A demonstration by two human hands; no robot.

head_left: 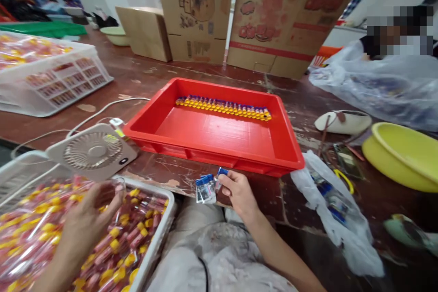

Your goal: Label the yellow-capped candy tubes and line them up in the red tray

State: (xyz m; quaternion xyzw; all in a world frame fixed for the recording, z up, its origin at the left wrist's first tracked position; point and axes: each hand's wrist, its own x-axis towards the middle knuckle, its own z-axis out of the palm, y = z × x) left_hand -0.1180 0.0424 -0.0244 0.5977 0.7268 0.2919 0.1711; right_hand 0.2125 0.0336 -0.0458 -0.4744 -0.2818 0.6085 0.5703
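My right hand [238,193] is closed on a small stack of blue-and-white labels [206,187] at the table's near edge. My left hand [89,217] reaches into a white crate [158,232] of red tubes with yellow caps, its fingers curled round a clear wrapped piece [112,190]. In front stands a red tray [219,134]. A single row of yellow-capped tubes [223,106] lies along the tray's far wall.
A small white fan [92,149] with a cable sits left of the tray. Another white crate [51,73] of tubes is far left. Cardboard boxes [273,13] stand behind. A yellow basin [404,155], plastic bags [335,210] and another person [397,32] are on the right.
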